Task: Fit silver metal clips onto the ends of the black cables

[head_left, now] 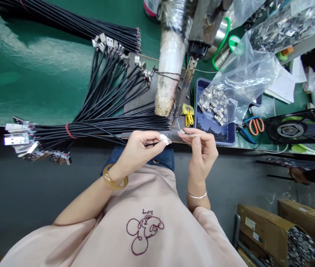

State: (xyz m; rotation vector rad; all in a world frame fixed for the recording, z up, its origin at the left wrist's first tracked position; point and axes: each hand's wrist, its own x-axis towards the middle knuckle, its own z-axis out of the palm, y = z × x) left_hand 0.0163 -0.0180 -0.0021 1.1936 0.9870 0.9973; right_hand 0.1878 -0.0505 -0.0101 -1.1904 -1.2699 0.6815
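- The left hand [143, 148] pinches the end of a black cable [151, 144] between thumb and forefinger; a white cover wraps one fingertip.
- The right hand [203, 148] grasps a small metal plug [182, 131] between thumb and fingers, near the cable end but apart from it.
- Both hands are at the near edge of the green table [35, 85], in front of the person's body.
- A soldering iron [186, 83] slants down from above, its tip just beyond the gap between the hands; a wrapped pipe [171, 55] hangs beside it.
- Left of the hands lies a bundle of black cables [110, 127] tied with a red band [69, 131], its metal plugs reaching past the table edge.
- More cables [102, 85] fan out behind it, and another bundle [76, 23] lies farther back.
- Right of the iron, a yellow clip [189, 118] sits beside a blue tray [233, 135] with metal pieces and small black parts in it.
- A clear plastic bag [249, 78] lies partly over the tray.
- Farther right are pliers [250, 127] and a black fan [293, 129].
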